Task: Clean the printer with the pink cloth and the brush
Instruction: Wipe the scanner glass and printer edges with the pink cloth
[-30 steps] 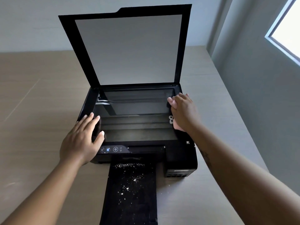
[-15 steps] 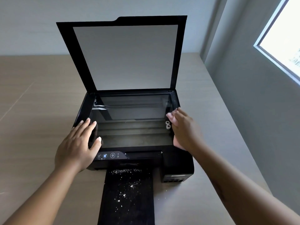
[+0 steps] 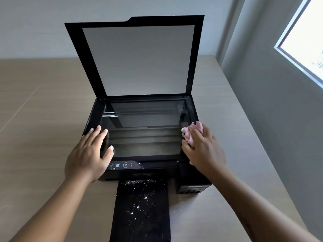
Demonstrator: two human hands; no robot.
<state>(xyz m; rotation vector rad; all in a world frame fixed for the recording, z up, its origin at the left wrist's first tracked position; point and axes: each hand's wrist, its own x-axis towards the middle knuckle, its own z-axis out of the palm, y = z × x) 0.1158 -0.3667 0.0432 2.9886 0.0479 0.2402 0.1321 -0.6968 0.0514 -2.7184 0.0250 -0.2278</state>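
Observation:
A black printer [image 3: 190, 175] stands on the wooden table with its scanner lid [image 3: 138, 56] raised upright. The scanner glass [image 3: 145, 135] lies exposed and looks dusty. My left hand [image 3: 89, 154] rests flat with straight fingers on the printer's front left corner. My right hand [image 3: 202, 147] holds the bunched pink cloth [image 3: 191, 132] against the right edge of the glass. The output tray [image 3: 141, 210] sticks out toward me, sprinkled with white crumbs. No brush is in view.
The wooden table [image 3: 43, 119] spreads wide to the left of the printer. A grey wall [image 3: 279, 119] runs close along the table's right edge, with a bright window [image 3: 307, 41] in it. Another wall stands behind the lid.
My right hand has slid toward me along the right edge of the glass, and the pink cloth now shows beyond its fingers. The left hand stays on the front left corner.

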